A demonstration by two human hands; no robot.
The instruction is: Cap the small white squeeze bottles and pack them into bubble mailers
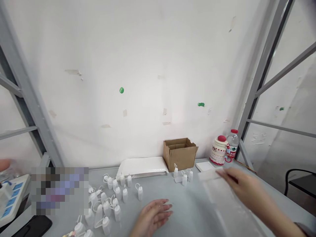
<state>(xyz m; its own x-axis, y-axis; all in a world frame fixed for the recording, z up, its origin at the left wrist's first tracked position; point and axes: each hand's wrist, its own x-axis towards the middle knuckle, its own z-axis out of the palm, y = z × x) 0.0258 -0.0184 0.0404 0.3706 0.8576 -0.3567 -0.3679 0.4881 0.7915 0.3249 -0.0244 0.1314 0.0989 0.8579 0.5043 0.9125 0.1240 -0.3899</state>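
Observation:
My right hand [234, 179] pinches the upper edge of a clear plastic bag [222, 204], which hangs down over the right side of the grey table. My left hand [156, 215] is above the table's middle with its fingers stretched out and nothing in them. Left of it stand several small white squeeze bottles [106, 208], each with a looped cap strap. Some of them lie tipped over among the others. A smaller group of the same white bottles [184, 179] is in front of the cardboard box, between my two hands and farther back.
An open cardboard box [181, 158] and a flat white package [143, 166] sit against the wall. At the back right are a cream jar [219, 151] with a red lid and a plastic drink bottle [232, 143]. A black phone [34, 227] and power strip [14, 197] lie left.

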